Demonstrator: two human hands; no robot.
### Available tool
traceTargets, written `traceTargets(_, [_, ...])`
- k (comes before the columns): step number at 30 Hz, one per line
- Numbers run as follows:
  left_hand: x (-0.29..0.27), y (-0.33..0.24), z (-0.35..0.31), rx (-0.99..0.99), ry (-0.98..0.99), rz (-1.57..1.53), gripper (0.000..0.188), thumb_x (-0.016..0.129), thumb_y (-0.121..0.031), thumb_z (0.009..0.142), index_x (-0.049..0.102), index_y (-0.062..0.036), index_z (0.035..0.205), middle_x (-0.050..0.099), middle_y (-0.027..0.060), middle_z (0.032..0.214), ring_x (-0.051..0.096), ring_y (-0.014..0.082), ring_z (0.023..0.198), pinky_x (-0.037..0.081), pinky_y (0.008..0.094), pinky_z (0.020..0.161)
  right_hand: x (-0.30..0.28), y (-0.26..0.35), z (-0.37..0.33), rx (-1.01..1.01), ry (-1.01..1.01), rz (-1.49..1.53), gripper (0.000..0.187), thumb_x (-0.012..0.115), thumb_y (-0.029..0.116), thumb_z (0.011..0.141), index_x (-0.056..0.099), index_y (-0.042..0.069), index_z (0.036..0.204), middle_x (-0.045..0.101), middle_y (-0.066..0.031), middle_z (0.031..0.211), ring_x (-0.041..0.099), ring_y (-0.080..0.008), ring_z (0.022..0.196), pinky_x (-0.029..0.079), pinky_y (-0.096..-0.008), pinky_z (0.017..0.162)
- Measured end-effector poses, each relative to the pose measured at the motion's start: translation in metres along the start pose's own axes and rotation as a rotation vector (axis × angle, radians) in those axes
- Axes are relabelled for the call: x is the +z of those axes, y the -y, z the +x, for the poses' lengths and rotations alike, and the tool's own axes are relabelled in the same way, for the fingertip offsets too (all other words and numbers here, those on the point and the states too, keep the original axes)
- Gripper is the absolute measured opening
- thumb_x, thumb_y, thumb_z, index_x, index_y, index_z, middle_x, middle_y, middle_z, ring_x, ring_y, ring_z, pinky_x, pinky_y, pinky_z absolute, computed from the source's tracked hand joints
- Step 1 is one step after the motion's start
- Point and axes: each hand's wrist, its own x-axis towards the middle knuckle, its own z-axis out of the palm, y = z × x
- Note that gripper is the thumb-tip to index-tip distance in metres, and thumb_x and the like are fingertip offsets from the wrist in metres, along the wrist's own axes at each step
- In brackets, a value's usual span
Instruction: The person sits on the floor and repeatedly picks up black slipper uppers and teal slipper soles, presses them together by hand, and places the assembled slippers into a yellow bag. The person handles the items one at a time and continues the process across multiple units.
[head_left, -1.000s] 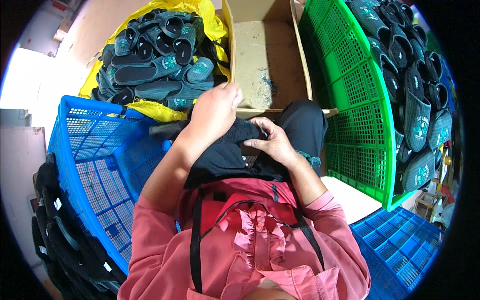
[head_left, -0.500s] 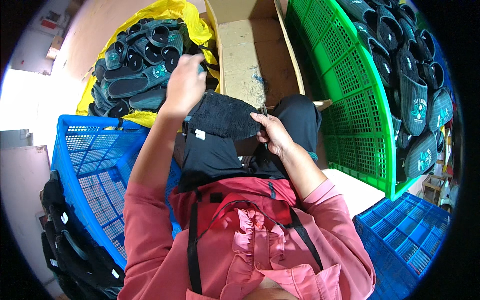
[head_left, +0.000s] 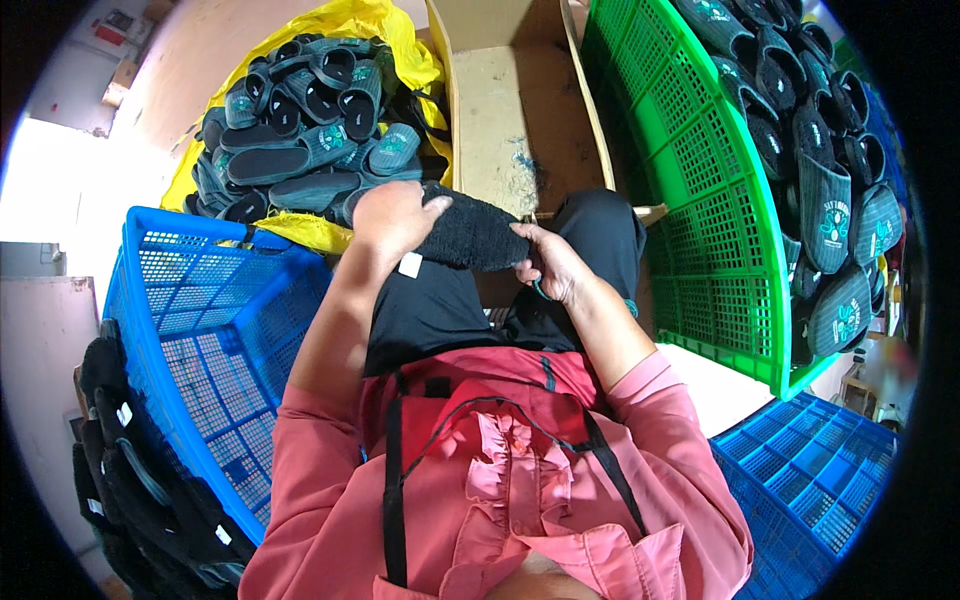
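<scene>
A black fuzzy slipper (head_left: 465, 232), seemingly turned inside out, is stretched across my lap between both hands, a white tag (head_left: 410, 264) hanging below it. My left hand (head_left: 393, 218) is wrapped over its left end. At the other end, my right hand (head_left: 550, 260) pinches the edge between thumb and fingers. A small dark loop (head_left: 541, 289) shows under the right fingers; what it belongs to is hidden. Beyond my left hand, finished-looking grey striped slippers (head_left: 268, 163) with green prints are heaped in a yellow sack (head_left: 425, 62).
An open cardboard box (head_left: 490, 110) with lint inside lies ahead. To its right a green crate (head_left: 690, 200) stands beside more piled slippers (head_left: 828, 215). A blue crate (head_left: 200, 330) is at my left, with black fuzzy slippers (head_left: 130, 470) outside it. Another blue crate (head_left: 815, 470) sits lower right.
My left hand has come down from the sack onto the black slipper's left end. A grey slipper now shows on the heap where that hand was. My right hand keeps its pinch.
</scene>
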Motion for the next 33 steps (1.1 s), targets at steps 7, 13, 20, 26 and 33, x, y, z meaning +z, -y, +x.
traceTargets(7, [0.031,-0.031,-0.016,0.073,-0.289,-0.648,0.048,0.076,-0.035,0.080,0.060,0.0023,0.107,0.067,0.0216,0.105,0.066,0.0358,0.099,0.051,0.0412,0.087,0.020,-0.004,-0.051,-0.685,-0.123,-0.403,0.037,0.071,0.026,0.090,0.056,0.005,0.117,0.063,-0.0042,0.104,0.057,-0.0118,0.093,0.047,-0.0265,0.075])
traceTargets(13, [0.077,-0.075,-0.011,0.173,-0.123,-1.697,0.030,0.068,-0.017,0.092,0.055,-0.0019,0.115,0.065,0.0067,0.109,0.061,0.0152,0.100,0.048,0.0318,0.091,0.019,0.031,-0.103,-1.009,-0.248,-0.800,0.043,0.080,0.016,0.079,0.060,0.000,0.113,0.065,-0.0059,0.101,0.060,-0.0147,0.092,0.048,-0.0281,0.087])
traceTargets(20, [0.084,-0.077,-0.038,-0.223,0.102,-2.046,0.035,0.068,-0.021,0.093,0.056,-0.0019,0.119,0.065,0.0074,0.112,0.061,0.0171,0.101,0.048,0.0320,0.091,0.040,0.024,-0.114,-0.832,-0.352,-1.216,0.052,0.081,0.017,0.076,0.059,-0.004,0.119,0.071,-0.0163,0.099,0.069,-0.0219,0.092,0.053,-0.0320,0.084])
traceTargets(26, [0.058,-0.007,-0.063,-0.372,0.373,-1.899,0.035,0.070,-0.032,0.091,0.065,-0.0059,0.114,0.070,0.0059,0.106,0.066,0.0185,0.095,0.054,0.0349,0.083,0.079,-0.018,-0.101,-0.769,-0.158,-1.306,0.051,0.077,0.025,0.080,0.058,-0.004,0.118,0.070,-0.0239,0.100,0.070,-0.0313,0.096,0.053,-0.0361,0.084])
traceTargets(33, [0.064,0.049,-0.042,-0.512,0.351,-1.854,0.036,0.070,-0.017,0.089,0.061,0.0010,0.119,0.067,0.0124,0.114,0.064,0.0234,0.107,0.052,0.0421,0.091,0.097,-0.030,-0.050,-0.801,-0.088,-1.434,0.053,0.076,0.029,0.083,0.059,-0.004,0.120,0.068,-0.0264,0.102,0.068,-0.0381,0.099,0.053,-0.0396,0.086])
